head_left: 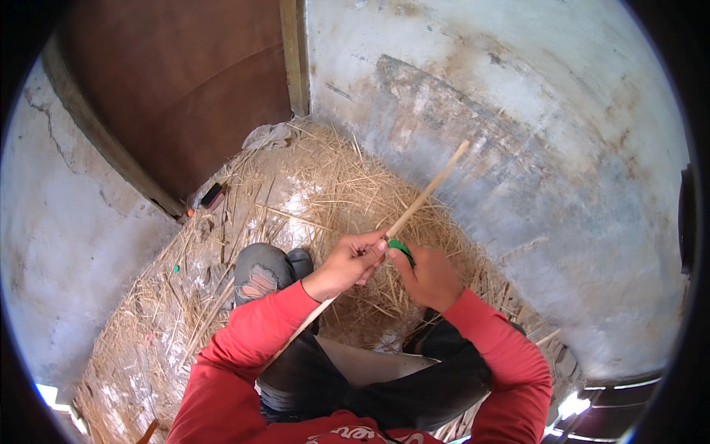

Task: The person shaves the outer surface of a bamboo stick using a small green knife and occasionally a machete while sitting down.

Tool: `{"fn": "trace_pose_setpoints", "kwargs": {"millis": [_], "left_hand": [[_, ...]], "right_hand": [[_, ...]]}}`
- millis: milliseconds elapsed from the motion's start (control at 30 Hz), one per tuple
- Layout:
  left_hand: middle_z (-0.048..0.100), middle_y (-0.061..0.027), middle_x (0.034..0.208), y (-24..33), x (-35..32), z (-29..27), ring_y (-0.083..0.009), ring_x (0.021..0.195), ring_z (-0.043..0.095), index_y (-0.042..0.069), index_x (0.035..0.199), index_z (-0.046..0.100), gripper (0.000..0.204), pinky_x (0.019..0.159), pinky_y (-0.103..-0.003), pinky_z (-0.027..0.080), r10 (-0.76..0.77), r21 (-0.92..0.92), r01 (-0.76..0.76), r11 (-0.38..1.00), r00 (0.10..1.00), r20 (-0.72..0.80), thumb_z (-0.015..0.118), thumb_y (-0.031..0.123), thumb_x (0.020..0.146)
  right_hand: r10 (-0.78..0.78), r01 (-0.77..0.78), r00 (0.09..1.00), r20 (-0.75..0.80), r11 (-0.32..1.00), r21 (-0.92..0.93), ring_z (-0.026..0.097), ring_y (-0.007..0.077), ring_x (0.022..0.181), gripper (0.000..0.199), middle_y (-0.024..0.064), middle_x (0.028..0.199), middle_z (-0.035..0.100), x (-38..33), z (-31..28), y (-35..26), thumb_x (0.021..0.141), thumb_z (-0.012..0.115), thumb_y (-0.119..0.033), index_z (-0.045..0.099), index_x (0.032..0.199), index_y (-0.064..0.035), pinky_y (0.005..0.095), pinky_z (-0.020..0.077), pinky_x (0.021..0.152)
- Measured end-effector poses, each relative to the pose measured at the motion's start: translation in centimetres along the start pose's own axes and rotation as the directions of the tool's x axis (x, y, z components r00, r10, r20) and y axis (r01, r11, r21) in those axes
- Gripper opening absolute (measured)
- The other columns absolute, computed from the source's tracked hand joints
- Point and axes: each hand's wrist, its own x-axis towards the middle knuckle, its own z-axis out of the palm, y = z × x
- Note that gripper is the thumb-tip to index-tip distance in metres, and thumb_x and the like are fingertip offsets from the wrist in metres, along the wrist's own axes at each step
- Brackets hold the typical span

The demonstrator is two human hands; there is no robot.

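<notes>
Straw [310, 185] litters the floor around my knee [260, 274]; my left hand [347, 263] grips a stick [429, 191], my right hand [429, 277] clenches a green tool [400, 248] (blade hidden).

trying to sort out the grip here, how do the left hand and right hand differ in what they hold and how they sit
The left hand pinches the long pale stick in its fingers; the right hand grips a small green tool against that stick. The left hand sits slightly higher, the right lower and nearer the body. Both wear red sleeves and meet above the straw.
</notes>
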Motion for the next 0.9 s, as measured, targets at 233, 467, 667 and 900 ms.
{"fn": "trace_pose_setpoints", "kwargs": {"millis": [233,467,667,900], "left_hand": [[0.048,0.0049,0.076,-1.9,-2.8,-0.3,-0.0024,0.056,0.039,0.011,0.151,0.051,0.045,0.048,-0.02,0.035,-0.061,0.168,0.052,0.984,0.997,0.047,0.057,0.021,0.107],[0.055,0.0053,0.077,-0.2,-1.4,-0.2,-0.0011,0.061,0.041,0.008,0.149,0.052,0.046,0.051,-0.02,0.034,-0.013,0.196,0.029,0.98,0.997,-0.082,0.061,0.02,0.105],[0.06,0.0039,0.081,-0.6,-0.2,1.0,-0.0017,0.068,0.047,0.003,0.145,0.056,0.044,0.058,-0.019,0.039,0.037,0.237,-0.014,0.971,0.995,-0.095,0.063,0.019,0.104],[0.06,0.0034,0.083,-1.9,-0.6,0.3,-0.0035,0.067,0.048,0.002,0.143,0.057,0.045,0.059,-0.021,0.041,0.035,0.345,0.013,0.939,0.99,-0.133,0.066,0.017,0.102]], "right_hand": [[0.461,-0.453,0.824,-0.33,0.885,0.107,0.062,0.0374,0.068,0.072,0.0256,0.073,0.062,4.2,-8.4,10.9,0.105,0.042,-0.058,0.068,0.094,0.008,0.0492,0.0491,0.07],[0.201,-0.184,0.953,-0.227,0.978,0.094,0.061,0.0409,0.065,0.056,0.0237,0.07,0.062,0.3,-4.4,3.1,0.104,0.048,-0.051,0.072,0.099,0.0,0.0478,0.0484,0.065],[0.055,-0.055,0.998,0.011,0.994,0.09,0.065,0.0446,0.065,0.052,0.0239,0.068,0.063,-1.3,1.0,1.5,0.104,0.05,-0.048,0.071,0.095,-0.0009,0.0514,0.0497,0.061],[0.177,-0.17,0.971,-0.164,0.984,0.056,0.057,0.0423,0.06,0.053,0.0241,0.062,0.054,2.0,-2.0,4.6,0.106,0.049,-0.043,0.065,0.084,0.0027,0.0508,0.0448,0.06]]}}
